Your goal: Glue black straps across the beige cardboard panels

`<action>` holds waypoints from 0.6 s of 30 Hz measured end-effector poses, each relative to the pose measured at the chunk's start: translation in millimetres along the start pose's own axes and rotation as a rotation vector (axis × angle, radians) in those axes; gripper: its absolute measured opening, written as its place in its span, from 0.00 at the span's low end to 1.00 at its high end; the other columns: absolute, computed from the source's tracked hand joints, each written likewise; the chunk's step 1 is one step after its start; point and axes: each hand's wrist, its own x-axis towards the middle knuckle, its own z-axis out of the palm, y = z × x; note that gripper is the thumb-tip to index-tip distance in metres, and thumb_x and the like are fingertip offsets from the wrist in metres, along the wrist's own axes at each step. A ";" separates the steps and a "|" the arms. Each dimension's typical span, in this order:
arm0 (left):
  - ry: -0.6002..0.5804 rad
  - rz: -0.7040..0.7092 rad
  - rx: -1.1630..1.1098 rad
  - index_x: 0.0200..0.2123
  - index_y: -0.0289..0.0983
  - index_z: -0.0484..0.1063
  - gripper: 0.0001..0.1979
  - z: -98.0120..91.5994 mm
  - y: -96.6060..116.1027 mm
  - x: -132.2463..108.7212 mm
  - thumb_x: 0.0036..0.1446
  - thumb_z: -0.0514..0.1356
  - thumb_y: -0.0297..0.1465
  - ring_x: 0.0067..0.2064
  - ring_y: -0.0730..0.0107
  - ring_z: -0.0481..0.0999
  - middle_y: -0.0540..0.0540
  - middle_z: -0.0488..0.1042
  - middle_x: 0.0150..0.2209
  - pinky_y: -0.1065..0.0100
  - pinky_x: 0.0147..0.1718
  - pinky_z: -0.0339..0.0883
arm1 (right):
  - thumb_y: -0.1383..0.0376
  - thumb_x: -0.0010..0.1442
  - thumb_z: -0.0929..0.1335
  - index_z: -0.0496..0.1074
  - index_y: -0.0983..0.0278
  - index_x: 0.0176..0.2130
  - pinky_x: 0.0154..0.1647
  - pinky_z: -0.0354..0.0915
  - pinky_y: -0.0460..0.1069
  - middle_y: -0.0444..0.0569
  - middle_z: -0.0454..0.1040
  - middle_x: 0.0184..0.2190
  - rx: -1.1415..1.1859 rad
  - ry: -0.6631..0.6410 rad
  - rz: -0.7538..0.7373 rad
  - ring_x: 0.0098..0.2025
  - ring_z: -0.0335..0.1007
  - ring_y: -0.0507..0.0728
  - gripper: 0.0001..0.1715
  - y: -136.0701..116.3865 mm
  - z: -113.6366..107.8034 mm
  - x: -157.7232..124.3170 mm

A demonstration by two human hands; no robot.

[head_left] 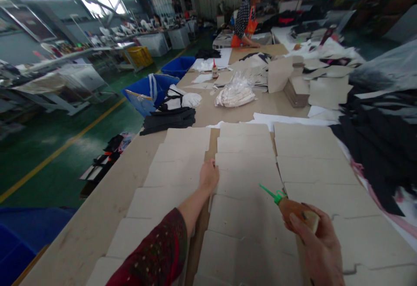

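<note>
Our right grip (322,238) clasps the bottle (291,207) above the cards (244,171); squeezing could spot them. We cannot tell whether our left grip (209,176) pinches one

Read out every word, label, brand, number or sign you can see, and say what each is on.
No text can be read in this view.
Green-tipped squeeze bottle in the right hand: dark marks, too blurred to tell if they are lettering.
Beige panels: no readable print.
Orange apron at the back: too small and blurred to read any lettering.
</note>
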 end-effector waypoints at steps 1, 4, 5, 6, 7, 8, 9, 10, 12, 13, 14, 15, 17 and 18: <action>-0.009 -0.020 0.013 0.36 0.36 0.74 0.08 1.0 2.2 6.4 0.55 0.58 0.21 0.43 0.60 0.77 0.42 0.79 0.37 0.63 0.45 0.69 | 0.55 0.36 0.82 0.71 0.59 0.48 0.31 0.76 0.53 0.48 0.77 0.41 -0.006 0.007 0.004 0.34 0.77 0.60 0.41 0.9 -4.0 -2.5; -0.032 -0.063 0.046 0.39 0.35 0.74 0.09 4.2 5.9 17.0 0.55 0.59 0.21 0.45 0.60 0.77 0.41 0.79 0.40 0.64 0.45 0.68 | 0.54 0.36 0.81 0.71 0.60 0.49 0.29 0.76 0.54 0.49 0.78 0.39 -0.029 0.034 0.014 0.32 0.78 0.61 0.41 3.4 -13.8 -7.0; -0.041 -0.073 0.055 0.39 0.35 0.74 0.10 5.1 6.4 18.9 0.55 0.59 0.21 0.45 0.60 0.77 0.41 0.79 0.40 0.64 0.45 0.68 | 0.54 0.36 0.82 0.71 0.60 0.49 0.28 0.76 0.53 0.49 0.78 0.38 -0.037 0.042 0.015 0.31 0.77 0.61 0.41 3.8 -16.0 -7.5; -0.046 -0.083 0.065 0.40 0.35 0.74 0.10 5.9 6.7 20.4 0.55 0.59 0.21 0.45 0.61 0.77 0.41 0.79 0.40 0.65 0.44 0.68 | 0.54 0.36 0.82 0.71 0.60 0.48 0.27 0.76 0.54 0.49 0.79 0.38 -0.041 0.047 0.014 0.31 0.77 0.62 0.41 4.0 -17.3 -7.5; -0.050 -0.089 0.074 0.40 0.35 0.74 0.10 6.5 6.7 21.6 0.55 0.59 0.22 0.45 0.61 0.77 0.42 0.79 0.40 0.65 0.44 0.68 | 0.54 0.36 0.82 0.71 0.60 0.48 0.27 0.76 0.54 0.50 0.79 0.38 -0.044 0.047 0.015 0.31 0.78 0.62 0.42 3.9 -17.8 -7.1; -0.052 -0.091 0.083 0.40 0.35 0.74 0.09 6.8 6.3 22.3 0.56 0.59 0.23 0.44 0.61 0.78 0.42 0.79 0.40 0.65 0.43 0.68 | 0.53 0.35 0.82 0.71 0.60 0.48 0.28 0.76 0.54 0.49 0.79 0.38 -0.048 0.049 0.017 0.31 0.78 0.62 0.42 3.6 -17.3 -6.4; -0.053 -0.083 0.090 0.40 0.36 0.74 0.08 6.8 5.6 22.6 0.57 0.59 0.24 0.43 0.61 0.77 0.42 0.79 0.40 0.65 0.42 0.68 | 0.53 0.35 0.82 0.71 0.60 0.49 0.28 0.76 0.54 0.49 0.79 0.38 -0.050 0.047 0.021 0.31 0.78 0.62 0.42 3.1 -15.9 -5.5; -0.053 -0.064 0.095 0.39 0.36 0.75 0.07 6.5 4.5 22.2 0.58 0.59 0.25 0.43 0.61 0.77 0.42 0.79 0.40 0.65 0.42 0.68 | 0.53 0.35 0.82 0.71 0.60 0.49 0.29 0.76 0.54 0.49 0.79 0.38 -0.048 0.043 0.023 0.31 0.78 0.62 0.42 2.6 -13.5 -4.3; -0.050 0.005 0.101 0.40 0.37 0.75 0.07 5.1 1.5 19.7 0.60 0.58 0.28 0.44 0.62 0.77 0.42 0.78 0.40 0.65 0.44 0.68 | 0.53 0.36 0.81 0.71 0.59 0.49 0.29 0.75 0.55 0.49 0.78 0.38 -0.044 0.023 0.015 0.31 0.77 0.61 0.42 1.5 -6.1 -1.3; -0.047 0.046 0.104 0.42 0.37 0.75 0.08 4.2 -0.2 17.9 0.61 0.57 0.28 0.45 0.62 0.76 0.43 0.78 0.41 0.65 0.46 0.67 | 0.52 0.37 0.81 0.71 0.59 0.49 0.29 0.75 0.55 0.49 0.78 0.38 -0.049 0.004 0.006 0.30 0.76 0.61 0.41 1.0 -1.4 0.4; -0.042 0.086 0.108 0.45 0.38 0.74 0.09 3.4 -1.8 15.9 0.62 0.57 0.28 0.46 0.63 0.75 0.43 0.77 0.43 0.64 0.48 0.67 | 0.52 0.38 0.81 0.71 0.59 0.49 0.29 0.75 0.56 0.49 0.78 0.38 -0.053 -0.016 -0.008 0.31 0.76 0.60 0.40 0.6 3.8 2.3; -0.036 0.120 0.113 0.47 0.38 0.73 0.11 2.8 -3.2 14.1 0.62 0.56 0.28 0.47 0.63 0.75 0.43 0.77 0.44 0.64 0.50 0.66 | 0.52 0.38 0.81 0.71 0.59 0.48 0.30 0.75 0.56 0.49 0.78 0.38 -0.056 -0.037 -0.022 0.31 0.75 0.60 0.40 0.2 9.3 4.3; -0.026 0.170 0.125 0.49 0.38 0.73 0.13 2.5 -4.9 11.4 0.63 0.55 0.27 0.49 0.62 0.74 0.42 0.76 0.46 0.63 0.53 0.65 | 0.52 0.38 0.80 0.71 0.59 0.48 0.32 0.74 0.56 0.49 0.78 0.39 -0.053 -0.072 -0.048 0.33 0.75 0.60 0.39 -0.8 20.9 8.4; -0.020 0.186 0.130 0.49 0.38 0.73 0.13 2.9 -5.4 10.6 0.62 0.55 0.27 0.50 0.62 0.73 0.42 0.76 0.46 0.63 0.53 0.65 | 0.52 0.38 0.81 0.71 0.60 0.48 0.33 0.74 0.56 0.49 0.78 0.40 -0.047 -0.087 -0.056 0.34 0.75 0.60 0.39 -1.3 26.7 10.3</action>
